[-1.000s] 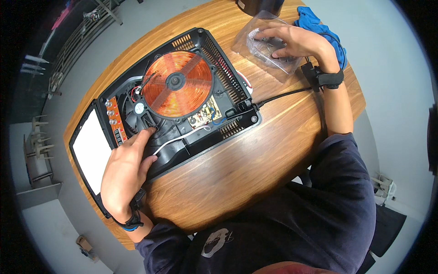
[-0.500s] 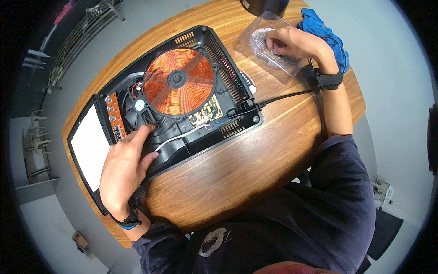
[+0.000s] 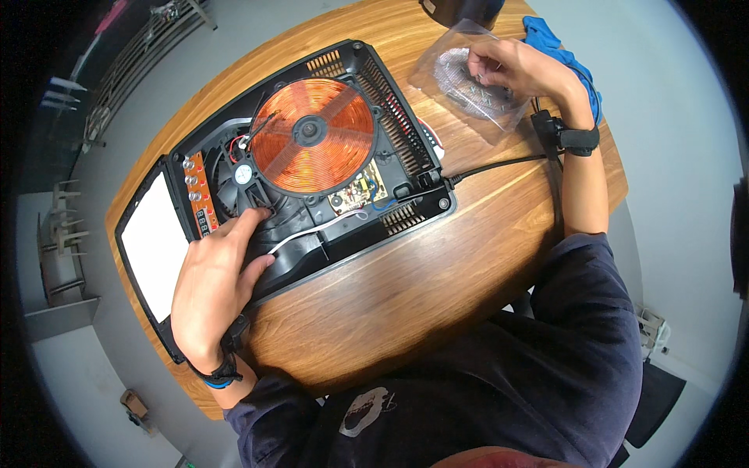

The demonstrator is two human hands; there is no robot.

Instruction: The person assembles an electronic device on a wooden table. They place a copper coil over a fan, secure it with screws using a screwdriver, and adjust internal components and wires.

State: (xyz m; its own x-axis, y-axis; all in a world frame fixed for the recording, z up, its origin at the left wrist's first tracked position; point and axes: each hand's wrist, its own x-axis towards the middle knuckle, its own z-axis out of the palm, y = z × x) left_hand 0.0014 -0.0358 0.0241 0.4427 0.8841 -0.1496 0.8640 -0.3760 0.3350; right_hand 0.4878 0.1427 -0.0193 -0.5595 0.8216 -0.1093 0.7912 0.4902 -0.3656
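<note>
An opened induction cooker (image 3: 351, 257) lies on the table, its copper coil (image 3: 343, 109) facing up. Beside the coil sits a black cooling fan (image 3: 228, 196) with a round pale sticker at its hub. My left hand (image 3: 214, 285) reaches into the casing, its fingers apart. The index fingertip touches the fan's near corner, and the thumb lies by a white wire (image 3: 295, 238). Over a clear plastic tray (image 3: 499, 129), my right hand (image 3: 515, 69) has its fingertips pinched together; what they hold, if anything, is hidden. Small pieces like screws lie in the tray.
An orange control board (image 3: 195, 187) and a white panel (image 3: 148, 249) are left of the fan. A black power cord (image 3: 499, 165) runs right from the casing. A blue cloth (image 3: 542, 35) and a dark round container (image 3: 464, 12) are at the far right.
My right hand has lifted slightly away from the tray's contents, with its fingertips still together. My left hand stays at the fan. The whole view has shifted a little.
</note>
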